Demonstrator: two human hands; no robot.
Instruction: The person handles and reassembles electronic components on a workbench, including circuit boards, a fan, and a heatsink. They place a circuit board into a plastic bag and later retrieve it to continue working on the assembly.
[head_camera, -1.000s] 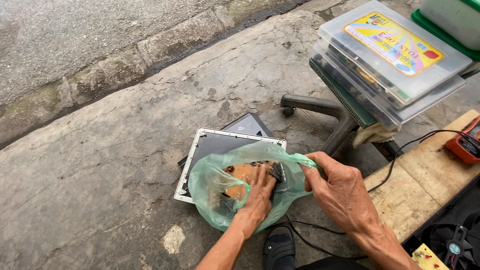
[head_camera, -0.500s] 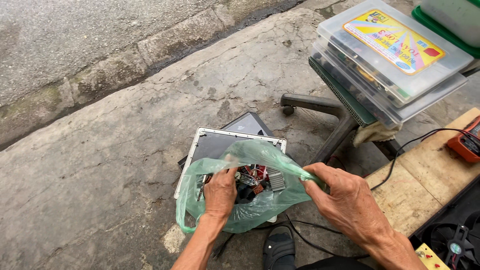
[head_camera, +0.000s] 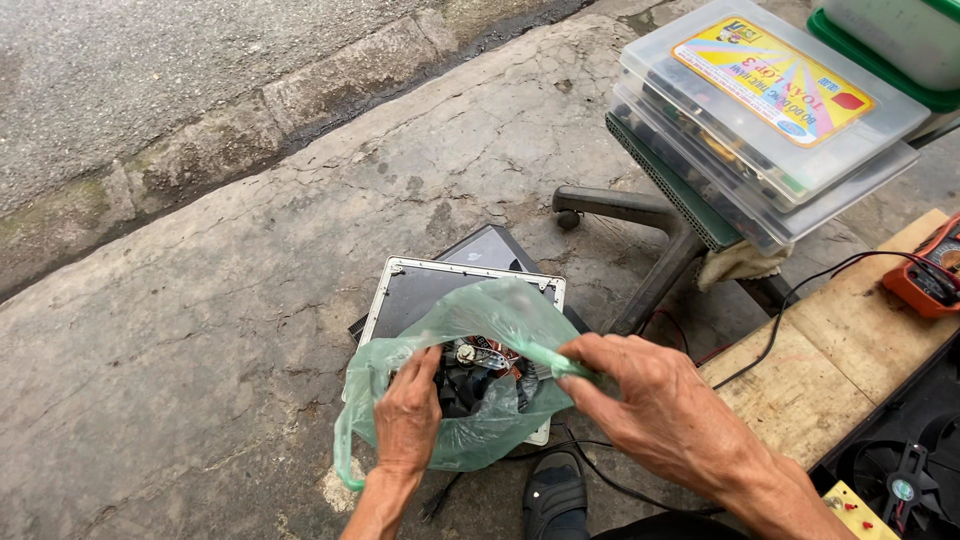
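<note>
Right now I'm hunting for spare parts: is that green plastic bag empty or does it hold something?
It holds something. The green plastic bag, held open by the left hand and right hand, shows dark electronic parts inside.

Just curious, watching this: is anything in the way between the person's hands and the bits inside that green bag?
Nothing visible. The left hand and right hand hold the green plastic bag open by its rim, and the small parts lie exposed inside.
</note>
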